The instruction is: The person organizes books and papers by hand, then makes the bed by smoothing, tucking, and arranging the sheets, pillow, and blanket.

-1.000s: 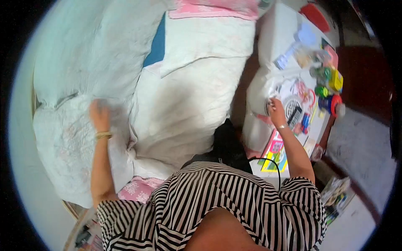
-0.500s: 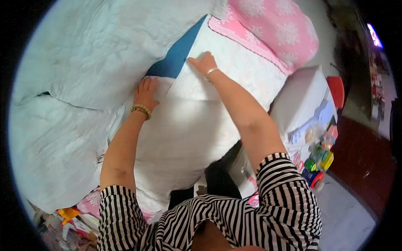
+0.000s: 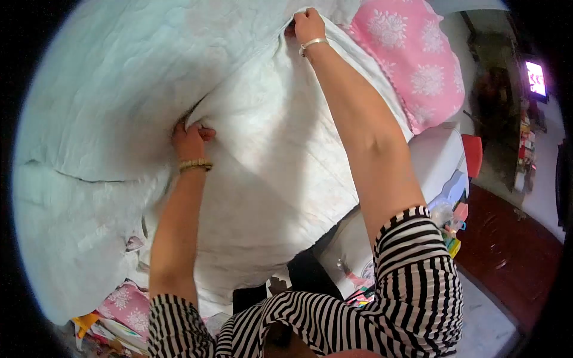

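White quilted cloth (image 3: 250,197) spreads over the middle, with folds running up from lower left. My left hand (image 3: 190,140), wearing a beaded bracelet, is closed on this cloth beside a dark crease at centre left. Farther up, my right hand (image 3: 309,27), with a silver bangle, pinches the cloth's upper edge. Between the two hands the cloth is pulled into a ridge. Another pale quilted cover (image 3: 95,89) fills the left side and meets the held cloth along the crease.
A pink floral pillow (image 3: 412,59) lies at the upper right. Beyond it are a red stool (image 3: 471,155), a lit screen (image 3: 536,79) and a dark red surface (image 3: 507,256). Small items (image 3: 452,230) lie at the right, and a pink floral cloth (image 3: 128,307) at the lower left.
Both hands went from lying flat to gripping the cloth. The right hand moved up and the left slightly left and down. The blue patch between the white cloths is now covered.
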The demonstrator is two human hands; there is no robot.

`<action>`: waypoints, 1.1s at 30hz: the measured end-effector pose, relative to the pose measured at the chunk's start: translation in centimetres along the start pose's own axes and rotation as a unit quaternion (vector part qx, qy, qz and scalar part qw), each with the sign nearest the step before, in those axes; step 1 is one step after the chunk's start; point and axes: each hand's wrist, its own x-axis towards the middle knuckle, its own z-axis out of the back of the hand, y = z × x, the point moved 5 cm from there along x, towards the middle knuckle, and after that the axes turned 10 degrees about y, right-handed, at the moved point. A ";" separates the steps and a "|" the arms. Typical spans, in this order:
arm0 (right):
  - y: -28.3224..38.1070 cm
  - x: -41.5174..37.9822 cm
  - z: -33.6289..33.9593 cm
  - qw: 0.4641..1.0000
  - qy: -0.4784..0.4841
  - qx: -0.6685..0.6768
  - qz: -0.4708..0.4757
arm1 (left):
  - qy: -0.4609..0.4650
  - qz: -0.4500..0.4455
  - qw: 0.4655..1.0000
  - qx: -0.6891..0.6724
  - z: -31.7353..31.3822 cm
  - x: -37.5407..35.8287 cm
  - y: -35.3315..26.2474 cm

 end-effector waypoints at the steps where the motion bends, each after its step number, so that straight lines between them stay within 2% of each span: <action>1: -1.6 0.4 -0.4 1.000 0.002 0.000 0.003 | -0.003 -0.002 1.000 -0.002 -0.5 0.1 0.9; 2: -4.9 0.5 -1.3 0.987 0.081 -0.132 -0.027 | -0.060 -0.108 0.986 0.115 -0.9 -0.1 1.3; 3: -8.1 0.9 -1.7 0.949 0.154 -0.267 -0.068 | -0.105 -0.205 0.946 0.229 -1.6 -0.3 0.8; 4: -8.8 -0.7 -1.7 0.955 0.201 -0.215 -0.042 | -0.106 -0.209 0.946 0.224 -2.4 -1.4 1.1; 5: -8.8 -3.1 -1.7 0.955 0.247 -0.161 -0.017 | -0.099 -0.319 0.884 0.328 -3.7 -3.3 0.3; 7: -6.5 -4.6 0.5 0.969 0.179 -0.133 0.108 | -0.097 -0.418 0.799 0.421 -4.8 -4.4 0.0; 8: -5.3 -4.4 3.1 0.967 0.069 -0.169 0.176 | 0.031 -0.461 0.730 0.504 -6.3 -4.5 0.7; 9: -3.8 -4.0 6.0 0.948 -0.042 -0.200 0.243 | 0.156 -0.490 0.638 0.573 -7.7 -4.3 1.5; 10: -2.5 -3.5 8.3 0.954 -0.101 -0.219 0.181 | 0.152 -0.491 0.640 0.571 -7.7 -3.5 1.2; 11: -6.5 -0.2 8.6 0.948 0.021 -0.304 0.087 | 0.183 -0.417 0.663 0.594 -8.1 -1.6 1.1; 12: -11.4 2.9 8.6 0.914 0.137 -0.381 -0.010 | 0.212 -0.343 0.680 0.612 -8.3 0.4 1.0; 13: -12.2 3.6 8.0 0.915 0.141 -0.379 0.012 | 0.216 -0.257 0.766 0.549 -7.6 2.5 1.2; 14: -12.7 4.0 6.7 0.914 0.147 -0.377 0.033 | 0.214 -0.262 0.766 0.547 -7.9 3.2 1.0; 15: -12.2 3.9 5.5 0.910 0.080 -0.388 0.123 | 0.214 -0.262 0.751 0.567 -8.0 3.4 1.2; 16: -12.6 4.2 4.6 0.911 0.083 -0.386 0.123 | 0.215 -0.258 0.735 0.589 -8.0 3.2 1.5; 17: -12.0 4.3 3.8 0.881 0.028 -0.438 0.179 | 0.228 -0.238 0.770 0.546 -7.8 3.7 2.3; 18: -11.8 4.6 3.0 0.844 -0.030 -0.484 0.231 | 0.224 -0.235 0.767 0.553 -7.8 4.1 2.2; 19: -13.6 7.7 2.2 0.806 0.080 -0.584 0.055 | 0.221 -0.240 0.743 0.584 -7.8 4.1 2.4; 20: -13.0 10.2 1.7 0.788 0.161 -0.594 -0.021 | 0.219 -0.243 0.718 0.615 -7.8 4.0 2.7; 21: -13.0 11.8 1.0 0.761 0.241 -0.595 -0.094 | 0.227 -0.223 0.731 0.603 -7.5 4.5 3.6; 22: -14.7 12.3 0.3 0.765 0.249 -0.587 -0.096 | 0.234 -0.202 0.744 0.592 -7.1 5.0 4.5; 24: -14.4 12.2 1.3 0.830 0.077 -0.538 0.125 | 0.233 -0.202 0.740 0.597 -7.5 5.3 4.7; 25: -15.3 12.6 2.4 0.829 0.077 -0.539 0.128 | 0.209 -0.270 0.711 0.615 -7.8 4.9 3.5; 26: -15.7 11.8 3.4 0.830 0.074 -0.511 0.209 | 0.210 -0.268 0.711 0.615 -7.9 5.4 3.6; 27: -14.7 9.7 4.1 0.826 0.074 -0.480 0.285 | 0.213 -0.230 0.712 0.629 -7.6 5.4 4.0; 28: -13.8 8.6 5.2 0.825 0.077 -0.483 0.282 | 0.215 -0.196 0.712 0.639 -7.9 5.6 4.4; 29: -10.5 7.3 6.0 0.821 0.173 -0.488 0.241 | 0.241 -0.086 0.713 0.652 -8.3 4.7 2.4; 30: -8.4 6.0 6.4 0.809 0.265 -0.487 0.194 | 0.247 -0.088 0.713 0.650 -8.4 4.6 3.2; 31: -8.2 5.5 6.7 0.820 0.293 -0.463 0.164 | 0.233 -0.140 0.719 0.639 -8.0 4.6 3.8; 32: -10.8 6.6 6.2 0.761 0.407 -0.502 0.058 | 0.216 -0.193 0.723 0.627 -7.7 4.8 4.0; 33: -10.0 6.9 5.7 0.749 0.419 -0.511 0.051 | 0.233 -0.159 0.723 0.630 -7.6 5.2 4.4</action>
